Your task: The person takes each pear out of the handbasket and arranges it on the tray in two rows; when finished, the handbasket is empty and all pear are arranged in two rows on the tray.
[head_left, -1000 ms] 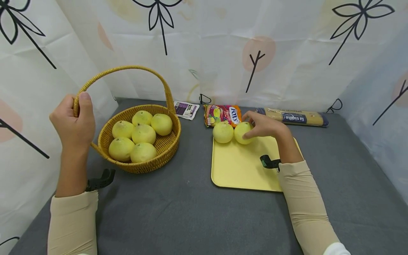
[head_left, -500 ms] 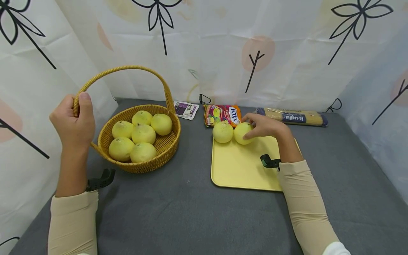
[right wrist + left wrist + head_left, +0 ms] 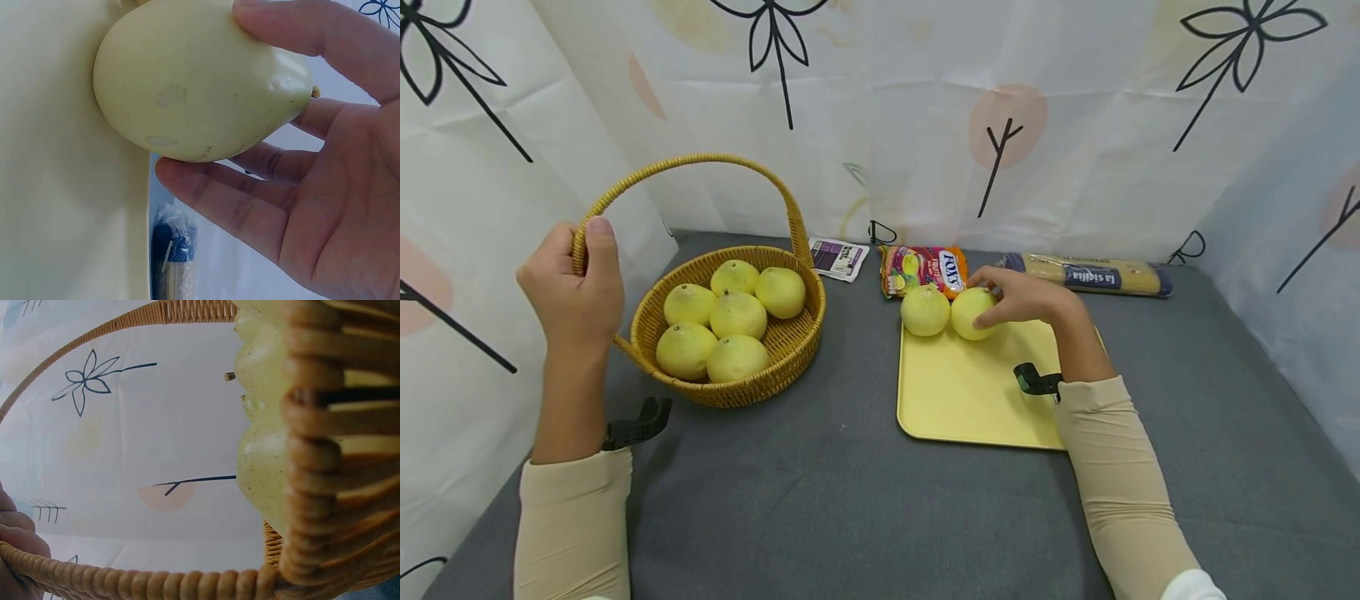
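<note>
My left hand (image 3: 575,287) grips the arched handle of the wicker basket (image 3: 775,383) at its left side. Several pale yellow-green pears (image 3: 737,315) lie in the basket, which looks tilted toward me. On the right, my right hand (image 3: 1026,296) holds a pear (image 3: 972,314) at the far edge of the yellow tray (image 3: 970,400). In the right wrist view, thumb and fingers curl round this speckled pear (image 3: 194,81), near its stem end. Another pear (image 3: 925,311) sits beside it at the tray's far left corner. The left wrist view shows fingers (image 3: 22,534) round the handle.
Behind the tray lie an orange candy bag (image 3: 923,271) and a long pack of spaghetti (image 3: 1090,275). A small purple-and-white packet (image 3: 837,259) lies right of the basket. A grey cloth (image 3: 835,517) covers the table, and a printed white curtain (image 3: 910,125) hangs behind.
</note>
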Demonstrator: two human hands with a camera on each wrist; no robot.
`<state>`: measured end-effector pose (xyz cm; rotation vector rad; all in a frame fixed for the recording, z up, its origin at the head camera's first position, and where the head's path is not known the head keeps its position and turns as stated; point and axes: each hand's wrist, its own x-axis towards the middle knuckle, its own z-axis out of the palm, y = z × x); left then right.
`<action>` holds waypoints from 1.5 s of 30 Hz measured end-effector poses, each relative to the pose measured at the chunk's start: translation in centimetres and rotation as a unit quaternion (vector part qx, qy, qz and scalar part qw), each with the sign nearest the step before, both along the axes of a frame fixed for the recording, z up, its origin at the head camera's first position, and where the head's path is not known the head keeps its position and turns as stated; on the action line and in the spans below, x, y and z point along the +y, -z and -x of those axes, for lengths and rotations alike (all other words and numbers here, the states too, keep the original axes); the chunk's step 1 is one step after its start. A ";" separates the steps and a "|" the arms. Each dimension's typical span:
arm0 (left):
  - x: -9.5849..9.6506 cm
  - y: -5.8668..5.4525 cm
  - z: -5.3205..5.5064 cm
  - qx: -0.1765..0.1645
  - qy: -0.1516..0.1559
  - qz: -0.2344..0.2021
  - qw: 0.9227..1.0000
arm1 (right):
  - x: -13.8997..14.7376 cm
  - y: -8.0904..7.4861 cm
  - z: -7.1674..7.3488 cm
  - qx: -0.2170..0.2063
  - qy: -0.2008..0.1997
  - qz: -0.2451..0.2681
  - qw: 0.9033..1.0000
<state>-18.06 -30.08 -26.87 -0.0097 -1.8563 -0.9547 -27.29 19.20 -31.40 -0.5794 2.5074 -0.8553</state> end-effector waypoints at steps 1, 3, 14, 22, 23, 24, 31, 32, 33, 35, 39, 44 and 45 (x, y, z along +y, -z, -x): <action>0.2 -0.1 -0.2 0.000 0.000 -0.001 1.000 | 0.0 0.0 0.0 0.001 -0.001 -0.001 1.000; 0.8 -0.5 -0.6 0.001 0.002 -0.002 1.000 | -0.2 -0.1 0.0 0.004 -0.006 0.000 1.000; -0.1 0.2 0.2 0.011 0.009 0.001 1.000 | -3.1 -1.8 -1.1 0.151 -0.013 0.088 0.985; -0.6 0.3 0.5 0.025 0.014 0.009 1.000 | -8.7 -2.3 -1.3 0.160 -0.056 0.193 0.966; -0.6 0.3 0.4 0.023 0.012 0.009 1.000 | -9.7 -2.1 -1.2 0.157 -0.058 0.204 0.965; -0.6 0.3 0.4 0.020 0.011 0.009 1.000 | -10.8 -1.9 -1.2 0.155 -0.056 0.211 0.964; -0.5 0.3 0.4 0.014 0.012 0.005 1.000 | -18.2 -0.3 -0.6 0.169 -0.052 0.216 0.960; -0.4 0.3 0.4 0.015 0.013 0.006 1.000 | -19.2 0.0 -0.5 0.177 -0.057 0.207 0.961; -0.4 0.3 0.4 0.018 0.015 0.007 1.000 | -20.0 0.2 -0.5 0.184 -0.059 0.196 0.961; -0.3 0.3 0.4 0.018 0.016 0.008 1.000 | -21.6 0.4 -0.3 0.210 -0.068 0.155 0.963; -0.2 0.3 0.4 0.017 0.013 0.008 1.000 | -24.1 0.6 -0.1 0.288 -0.081 0.040 0.953; -0.4 0.4 0.3 0.016 0.009 0.007 1.000 | -26.3 1.0 0.0 0.370 -0.093 -0.074 0.921; -0.4 0.3 0.4 0.016 0.010 0.008 1.000 | -26.7 1.2 0.0 0.378 -0.090 -0.091 0.917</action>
